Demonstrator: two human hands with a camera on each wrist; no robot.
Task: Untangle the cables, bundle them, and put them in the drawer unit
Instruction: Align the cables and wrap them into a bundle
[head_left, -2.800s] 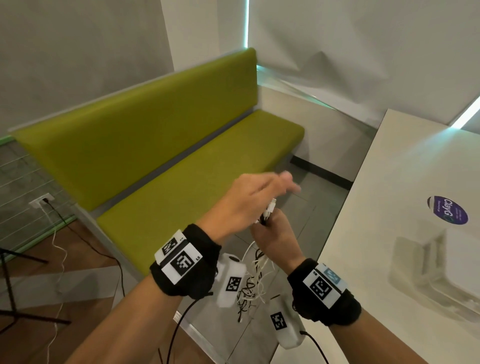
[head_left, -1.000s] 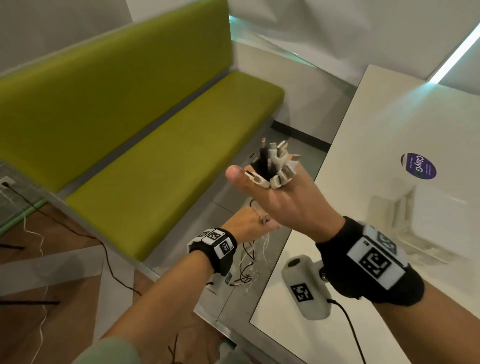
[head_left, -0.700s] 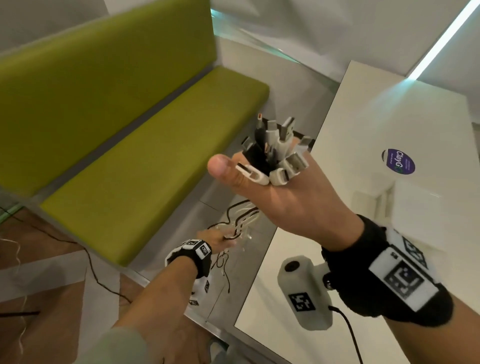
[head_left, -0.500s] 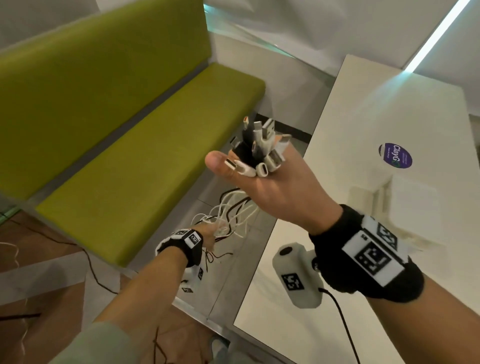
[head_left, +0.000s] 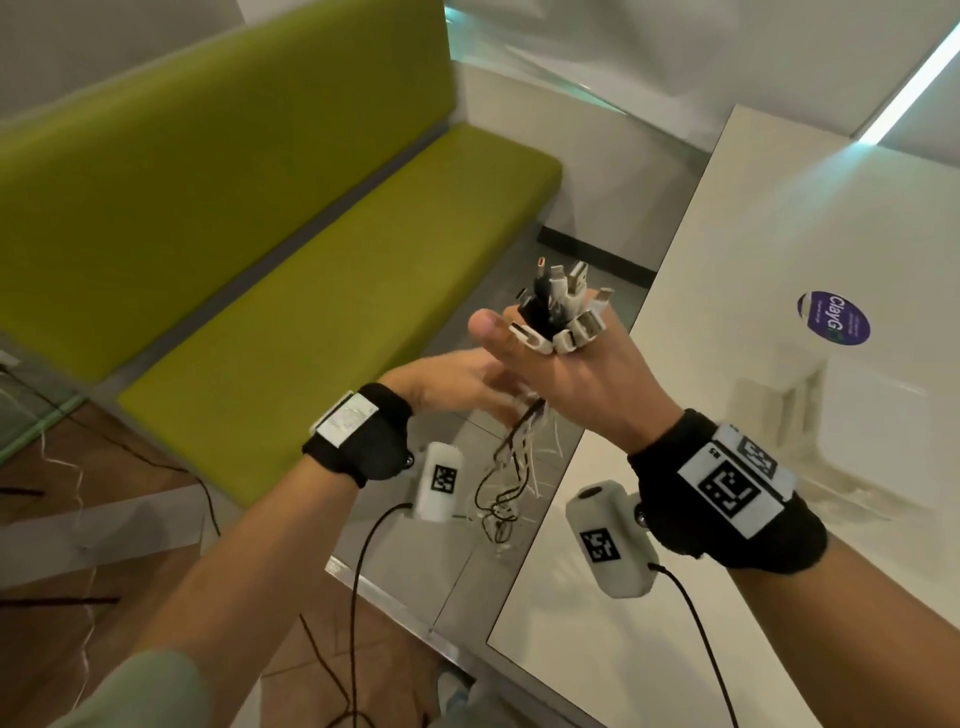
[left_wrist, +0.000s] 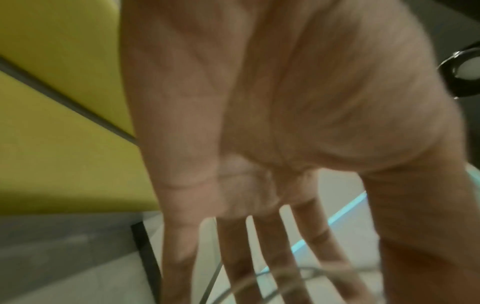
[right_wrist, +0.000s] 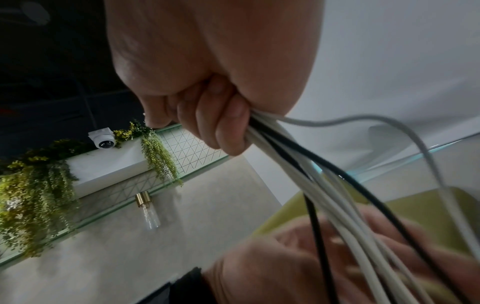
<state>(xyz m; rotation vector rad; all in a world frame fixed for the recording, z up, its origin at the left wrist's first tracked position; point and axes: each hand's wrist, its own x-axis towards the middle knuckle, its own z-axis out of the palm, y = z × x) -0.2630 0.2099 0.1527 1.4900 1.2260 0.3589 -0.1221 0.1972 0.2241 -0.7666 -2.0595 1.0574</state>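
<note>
A bunch of white and black cables (head_left: 524, 457) is gripped in the right hand (head_left: 582, 374), whose fingers (right_wrist: 218, 127) are curled tightly round the strands. The plugs (head_left: 563, 312) are fanned out above the thumb and forefinger of that hand, pointing upward, while the loose lengths are left hanging below its heel in tangled loops. In the right wrist view the strands (right_wrist: 324, 195) are seen leaving the fist side by side, white ones packed together with two black ones among them, and one white strand looping away to the side. The left hand (head_left: 457, 384) is held just beside and below the right hand, blurred, with its fingers (left_wrist: 259, 251) straight and slightly spread, reaching among the hanging strands; nothing is closed in it, though whether the strands are touched cannot be told. A white counter (head_left: 779, 234) is seen beyond the right hand, with a round purple sticker (head_left: 832, 318) on it. A green bench (head_left: 285, 249) is seen past the left hand.
</note>
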